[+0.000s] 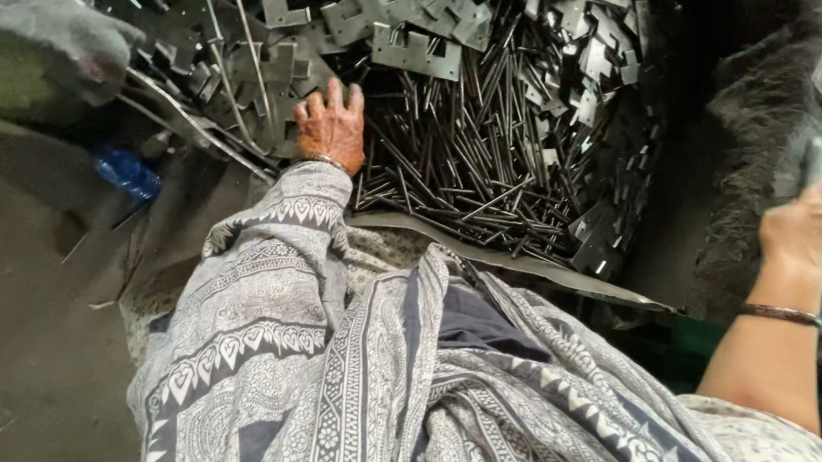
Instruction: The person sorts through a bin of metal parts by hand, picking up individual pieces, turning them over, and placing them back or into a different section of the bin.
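My left hand [331, 124] lies palm down with fingers spread on a heap of thin dark metal rods [464, 156], at its left edge, touching flat stamped metal plates [414, 50]. It holds nothing that I can see. My right hand [812, 222] is at the far right, fingers curled around a small flat grey metal piece [819, 160], held over a dark furry surface [770, 96]. A bangle sits on each wrist.
Patterned grey-white cloth [346, 388] covers my lap in the foreground. A curved metal strip [535, 264] borders the near side of the heap. A blue bottle [127, 173] lies at left on the dark floor [23, 379]. Long thin wires [210, 130] slant beside the plates.
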